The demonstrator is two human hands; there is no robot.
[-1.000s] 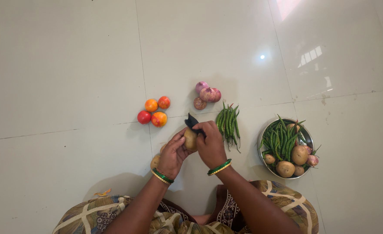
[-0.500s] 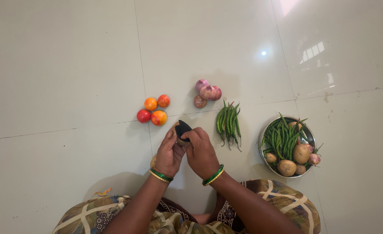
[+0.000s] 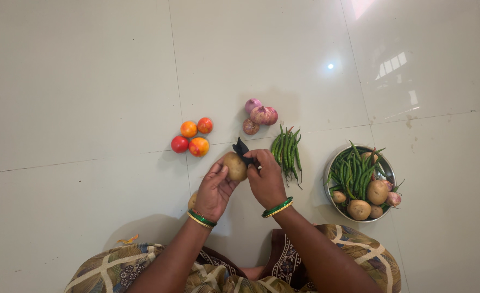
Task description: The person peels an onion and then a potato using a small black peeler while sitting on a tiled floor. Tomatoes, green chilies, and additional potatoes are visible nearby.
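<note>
while the left hand [image 3: 214, 190] grips a potato [image 3: 234, 166] and the right hand [image 3: 266, 176] a black peeler [image 3: 242, 148], tomatoes [image 3: 192, 138], onions [image 3: 258, 116] and chillies [image 3: 286, 151] lie beyond.

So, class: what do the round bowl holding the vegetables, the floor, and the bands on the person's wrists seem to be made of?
Bowl: likely polished steel, from its silvery, reflective rim. Floor: glazed ceramic or stone tile, glossy with light reflections and thin joint lines. Bangles: shiny green and gold rings, possibly glass or plastic with metal; the picture leaves this open.

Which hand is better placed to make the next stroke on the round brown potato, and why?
Right. The right hand grips the black peeler against the round brown potato; the left hand only cradles it.
</note>
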